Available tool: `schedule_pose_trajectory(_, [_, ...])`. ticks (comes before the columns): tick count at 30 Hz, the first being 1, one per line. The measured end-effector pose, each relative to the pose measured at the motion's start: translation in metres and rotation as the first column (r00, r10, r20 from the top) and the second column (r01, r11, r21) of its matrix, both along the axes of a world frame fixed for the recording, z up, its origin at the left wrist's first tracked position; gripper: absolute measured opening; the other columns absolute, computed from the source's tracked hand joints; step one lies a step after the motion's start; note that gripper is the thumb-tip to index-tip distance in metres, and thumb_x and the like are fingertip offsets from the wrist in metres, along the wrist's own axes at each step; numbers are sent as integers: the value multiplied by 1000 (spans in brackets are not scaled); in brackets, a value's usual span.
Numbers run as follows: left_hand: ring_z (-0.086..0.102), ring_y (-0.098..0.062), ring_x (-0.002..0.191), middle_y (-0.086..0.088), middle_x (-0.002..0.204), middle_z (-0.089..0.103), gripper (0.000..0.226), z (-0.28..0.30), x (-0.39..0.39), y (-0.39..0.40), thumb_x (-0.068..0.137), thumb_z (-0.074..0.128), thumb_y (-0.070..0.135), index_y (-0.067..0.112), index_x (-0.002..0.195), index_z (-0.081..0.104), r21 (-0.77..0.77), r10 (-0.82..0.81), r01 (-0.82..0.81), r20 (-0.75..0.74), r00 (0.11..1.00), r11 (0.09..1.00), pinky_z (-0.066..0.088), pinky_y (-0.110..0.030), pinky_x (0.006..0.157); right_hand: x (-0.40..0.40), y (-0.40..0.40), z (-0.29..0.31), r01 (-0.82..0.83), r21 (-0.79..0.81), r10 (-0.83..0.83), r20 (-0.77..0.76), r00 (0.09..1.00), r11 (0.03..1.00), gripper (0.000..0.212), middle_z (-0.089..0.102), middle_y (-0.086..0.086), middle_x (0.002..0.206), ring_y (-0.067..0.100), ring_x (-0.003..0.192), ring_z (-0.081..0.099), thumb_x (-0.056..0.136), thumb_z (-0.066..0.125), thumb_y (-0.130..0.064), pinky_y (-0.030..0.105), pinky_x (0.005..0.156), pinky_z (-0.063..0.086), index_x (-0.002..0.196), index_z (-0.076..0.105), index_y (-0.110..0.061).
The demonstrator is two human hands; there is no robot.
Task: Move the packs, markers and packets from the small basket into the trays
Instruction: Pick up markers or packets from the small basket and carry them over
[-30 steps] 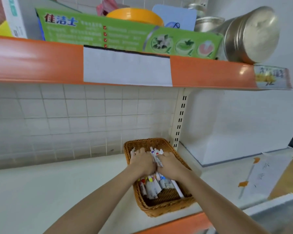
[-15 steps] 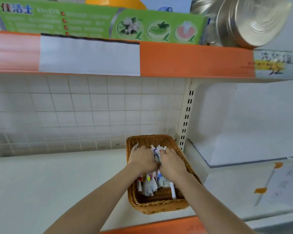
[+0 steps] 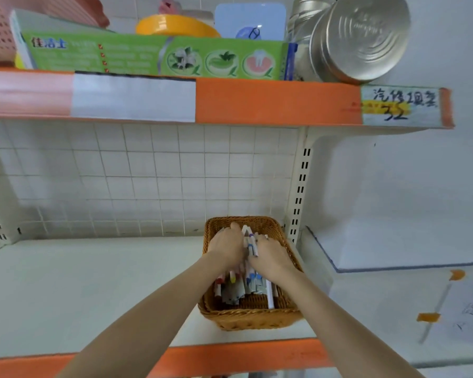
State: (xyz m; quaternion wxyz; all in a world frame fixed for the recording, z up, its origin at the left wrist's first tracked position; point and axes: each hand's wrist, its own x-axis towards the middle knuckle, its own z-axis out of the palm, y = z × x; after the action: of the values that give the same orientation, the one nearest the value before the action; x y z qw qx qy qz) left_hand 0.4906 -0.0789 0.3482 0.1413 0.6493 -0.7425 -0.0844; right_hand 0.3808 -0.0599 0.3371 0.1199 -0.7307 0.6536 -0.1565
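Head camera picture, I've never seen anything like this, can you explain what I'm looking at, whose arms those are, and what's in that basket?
There is no machine here. The picture comes from a wide-angle camera worn on a person's head, looking forward and down, so the two bare arms reaching in are that person's own.

They stand at a shop shelf with an orange front edge. On it sits a small wicker basket filled with markers and paper packets.

Both hands are inside the basket. The left hand and right hand are curled around a bundle of markers between them.

On the shelf above lie a green toothpaste box and a round metal tin. No trays are in view.
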Motion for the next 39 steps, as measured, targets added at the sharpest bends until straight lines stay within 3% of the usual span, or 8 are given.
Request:
schedule_pose_trajectory(4, [51, -34, 114, -19, 123, 50, 35, 6, 22, 14, 94, 52, 19, -1, 120, 41, -47, 20, -23, -67, 998, 999, 42, -36, 86, 11, 8, 9, -93, 28, 93, 0, 996, 995, 19, 55, 7, 92, 29, 96, 59, 90, 54, -24, 31, 68, 39, 98, 48, -9])
schedule_pose_trajectory(8, [50, -35, 115, -21, 124, 50, 33, 12, 57, 33, 96, 45, 19, -3, 122, 43, -72, 78, -84, -90, 993, 994, 40, -36, 89, 41, 20, 20, -138, 46, 134, 71, 988, 989, 39, 57, 8, 100, 24, 85, 52, 91, 54, -26, 27, 54, 33, 121, 42, -3])
schedule_pose_trajectory(11, [53, -34, 107, -20, 118, 53, 28, 17, 91, 50, 95, 44, 16, -1, 117, 45, -91, 125, -137, -129, 984, 986, 38, -34, 79, 72, 25, 27, -136, 7, 134, 124, 983, 991, 41, 58, 14, 113, 32, 99, 58, 91, 52, -25, 32, 67, 42, 125, 39, -5])
schedule_pose_trajectory(14, [54, -33, 101, -19, 114, 57, 25, 18, 132, 68, 95, 45, 16, 1, 115, 45, -75, 186, -197, -139, 973, 978, 35, -31, 71, 112, 36, 34, -168, -17, 168, 152, 974, 986, 40, 57, 16, 118, 33, 104, 57, 94, 50, -27, 29, 69, 35, 126, 41, -6])
schedule_pose_trajectory(21, [51, -27, 82, -16, 106, 60, 29, 10, 246, 120, 94, 48, 21, 2, 116, 49, -37, 312, -322, -167, 935, 946, 35, -30, 64, 222, 76, 28, -307, 32, 301, 120, 946, 951, 21, 58, 10, 105, 31, 98, 55, 92, 47, -33, 31, 68, 36, 101, 45, -14])
schedule_pose_trajectory(25, [49, -22, 70, -7, 86, 54, 27, 8, 322, 154, 94, 48, 23, 3, 113, 49, -39, 359, -371, -179, 916, 928, 31, -27, 50, 295, 105, 25, -370, 38, 367, 75, 927, 928, 23, 51, 5, 90, 25, 79, 47, 94, 44, -36, 29, 52, 28, 87, 43, -14])
schedule_pose_trajectory(29, [50, -24, 74, -2, 76, 50, 20, 4, 389, 183, 94, 48, 23, 6, 105, 47, -56, 395, -408, -162, 904, 911, 29, -28, 50, 364, 126, 21, -408, -10, 408, 61, 911, 913, 33, 51, 5, 85, 26, 75, 45, 95, 43, -34, 28, 50, 25, 67, 33, -20])
schedule_pose_trajectory(39, [61, -30, 91, -8, 93, 62, 29, -3, 508, 211, 90, 51, 29, 7, 109, 53, -17, 496, -505, -162, 853, 863, 46, -33, 72, 478, 143, 25, -488, -14, 488, 64, 871, 873, 25, 46, 1, 79, 25, 72, 44, 94, 44, -31, 28, 50, 26, 72, 37, -20])
